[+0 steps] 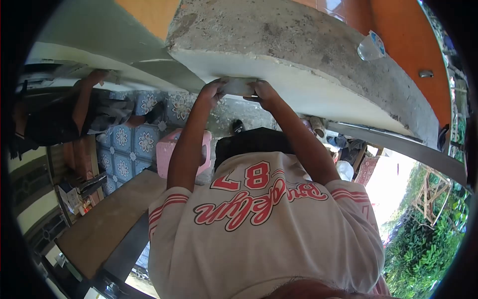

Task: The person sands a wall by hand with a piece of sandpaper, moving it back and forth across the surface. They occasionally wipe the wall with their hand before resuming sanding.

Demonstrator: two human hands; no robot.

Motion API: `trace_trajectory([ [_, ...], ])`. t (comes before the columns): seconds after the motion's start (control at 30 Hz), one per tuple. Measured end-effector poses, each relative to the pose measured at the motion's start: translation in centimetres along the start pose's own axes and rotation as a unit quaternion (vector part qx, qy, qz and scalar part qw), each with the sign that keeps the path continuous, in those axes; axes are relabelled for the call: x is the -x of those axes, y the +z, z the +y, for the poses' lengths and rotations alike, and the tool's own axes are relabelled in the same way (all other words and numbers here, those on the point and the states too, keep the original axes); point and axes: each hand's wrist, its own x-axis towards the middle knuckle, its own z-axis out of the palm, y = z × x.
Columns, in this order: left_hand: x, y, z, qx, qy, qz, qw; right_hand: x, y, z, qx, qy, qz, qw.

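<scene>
My left hand (213,92) and my right hand (265,94) grip opposite ends of a flat, grey rectangular plate (237,86). Fingers of both hands are closed around its side edges. The plate is up against the smooth pale wall face (294,92), below the rough concrete ledge (279,37). Its exact kind I cannot tell.
Atop the ledge stands a clear plastic cup (371,48). A pink plastic stool (169,153) is by my left arm, on blue patterned tiles (144,139). Further left, another person (59,117) reaches toward the wall. A brown tabletop (107,224) lies lower left.
</scene>
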Motion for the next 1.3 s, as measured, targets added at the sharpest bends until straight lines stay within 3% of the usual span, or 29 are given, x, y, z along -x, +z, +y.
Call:
trace_trajectory([
  [0.03,1.4,-1.0,1.8,-0.050,0.050,0.027,0.997,-1.3,0.7,0.5,-0.003,-0.003,-0.010,1.000],
  [0.1,4.2,-1.0,4.8,-0.099,0.099,0.063,0.988,-3.4,2.0,1.3,-0.171,0.104,-0.067,0.978],
  [0.17,5.6,-0.3,5.7,-0.158,0.202,0.107,0.961,-2.7,2.7,0.9,-0.175,0.095,-0.079,0.977],
  [0.2,6.0,0.5,5.9,-0.168,0.203,0.103,0.959,-2.3,2.5,0.6,-0.169,0.092,-0.082,0.978],
  [0.3,6.5,3.6,5.1,-0.337,0.272,0.197,0.880,-3.1,-0.2,1.2,-0.185,0.104,-0.093,0.973],
  [0.43,10.0,11.3,3.0,-0.375,0.324,0.190,0.848,1.0,-3.3,-0.3,-0.263,0.059,-0.098,0.958],
  [0.6,10.1,20.4,-0.8,-0.435,0.360,0.093,0.820,4.5,-11.4,-0.3,-0.321,0.022,-0.046,0.946],
  [0.73,8.3,27.2,-6.2,-0.369,0.323,0.002,0.871,9.4,-21.2,-0.8,-0.371,-0.063,-0.041,0.926],
  [0.8,8.1,31.8,-9.5,-0.313,0.245,-0.050,0.916,12.2,-27.4,-1.4,-0.343,-0.082,0.067,0.933],
  [0.87,7.0,36.4,-12.6,-0.366,0.257,-0.088,0.890,16.1,-33.3,-2.6,-0.314,-0.110,0.134,0.933],
  [0.93,7.4,42.0,-14.8,-0.310,0.091,-0.178,0.929,19.3,-39.8,-3.8,-0.278,-0.141,0.158,0.937],
  [0.97,7.1,44.6,-16.0,-0.318,0.090,-0.191,0.924,19.9,-43.3,-4.1,-0.282,-0.136,0.185,0.931],
  [1.0,7.1,47.0,-17.2,-0.321,0.087,-0.200,0.921,24.1,-42.5,-6.8,-0.222,-0.139,0.257,0.930],
  [1.07,7.5,51.4,-19.1,-0.216,-0.024,-0.255,0.942,27.5,-45.8,-8.1,-0.082,-0.176,0.305,0.932],
  [1.1,7.0,53.5,-20.1,-0.209,-0.055,-0.260,0.941,28.6,-47.4,-8.6,-0.091,-0.179,0.332,0.922],
  [1.13,6.8,55.4,-20.9,-0.203,-0.051,-0.270,0.940,30.3,-47.5,-9.9,-0.083,-0.185,0.338,0.919],
  [1.2,6.2,58.0,-22.6,-0.074,-0.161,-0.303,0.936,34.2,-46.8,-11.8,0.100,-0.258,0.347,0.896],
  [1.23,5.4,58.6,-23.6,-0.018,-0.172,-0.329,0.928,35.2,-46.2,-12.9,0.108,-0.254,0.348,0.896],
  [1.3,3.3,58.9,-25.1,0.031,-0.212,-0.358,0.909,35.4,-44.7,-14.6,0.373,-0.206,0.449,0.785],
])
